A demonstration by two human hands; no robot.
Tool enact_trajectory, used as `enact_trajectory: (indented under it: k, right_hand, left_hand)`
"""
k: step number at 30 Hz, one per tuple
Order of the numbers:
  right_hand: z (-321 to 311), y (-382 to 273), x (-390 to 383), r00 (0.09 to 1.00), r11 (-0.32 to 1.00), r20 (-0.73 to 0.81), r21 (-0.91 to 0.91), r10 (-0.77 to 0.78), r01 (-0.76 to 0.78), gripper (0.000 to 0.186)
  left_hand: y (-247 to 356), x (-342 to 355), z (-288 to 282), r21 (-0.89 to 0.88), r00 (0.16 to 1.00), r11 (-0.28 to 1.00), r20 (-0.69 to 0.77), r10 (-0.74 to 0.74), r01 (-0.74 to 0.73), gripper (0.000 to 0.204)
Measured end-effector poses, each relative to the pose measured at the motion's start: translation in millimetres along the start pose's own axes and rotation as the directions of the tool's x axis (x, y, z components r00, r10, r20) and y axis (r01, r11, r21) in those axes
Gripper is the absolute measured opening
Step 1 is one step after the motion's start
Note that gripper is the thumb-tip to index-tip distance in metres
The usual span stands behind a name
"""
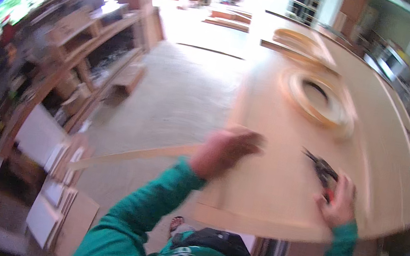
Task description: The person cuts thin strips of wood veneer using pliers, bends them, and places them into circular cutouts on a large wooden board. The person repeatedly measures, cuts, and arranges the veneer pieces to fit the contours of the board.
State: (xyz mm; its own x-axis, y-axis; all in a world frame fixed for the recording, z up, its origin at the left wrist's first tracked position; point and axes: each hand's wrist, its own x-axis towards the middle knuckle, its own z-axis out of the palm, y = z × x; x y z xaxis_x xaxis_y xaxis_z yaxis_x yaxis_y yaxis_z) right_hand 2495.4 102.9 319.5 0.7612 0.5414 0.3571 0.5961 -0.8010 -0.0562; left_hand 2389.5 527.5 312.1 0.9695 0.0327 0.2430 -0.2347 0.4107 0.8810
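My left hand (pixel 228 151), blurred by motion, hovers over the left edge of the wooden worktop (pixel 268 202). Its fingers are closed on a long thin wooden strip (pixel 140 155), which trails left over the floor. My right hand (pixel 337 203) is at the right part of the near edge, wrapped round the red grip of dark-jawed snips (pixel 324 174). The snips' narrow tips point away from me and to the left, low over the board. Blur hides their exact kind. Farther along the worktop lies a coil of pale banding (pixel 316 101).
Another coil (pixel 297 41) lies behind a dark-edged strip. Long panels run down the worktop's right side. Cluttered wooden shelves (pixel 84 52) stand at left, with white boards (pixel 45 209) leaning below. More timber (pixel 230 18) is stacked at the back; concrete floor (pixel 185 86) lies between.
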Motion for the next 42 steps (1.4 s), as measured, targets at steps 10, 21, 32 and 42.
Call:
enact_trajectory:
  k: [10,21,32,42]
  right_hand:
    - [-7,20,154,0.929,0.875,0.032,0.324,0.369,-0.359,0.065]
    - [65,77,215,0.491,0.505,0.141,-0.095,0.86,-0.858,0.061]
    - [-38,-10,235,0.584,0.405,-0.372,0.911,0.721,0.08,0.032]
    - [-88,-222,203,0.744,0.484,-0.536,0.812,0.398,0.326,0.032]
  left_hand:
    - [11,3,-4,0.78,0.962,0.58,0.102,0.251,-0.234,0.027]
    - [22,3,-4,0.775,0.934,0.569,0.076,0.35,-0.276,0.024]
    - [16,1,-10,0.692,0.889,0.611,0.101,0.446,-0.385,0.017]
    - [143,-9,-26,0.611,0.769,0.517,0.264,0.582,-0.6,0.02]
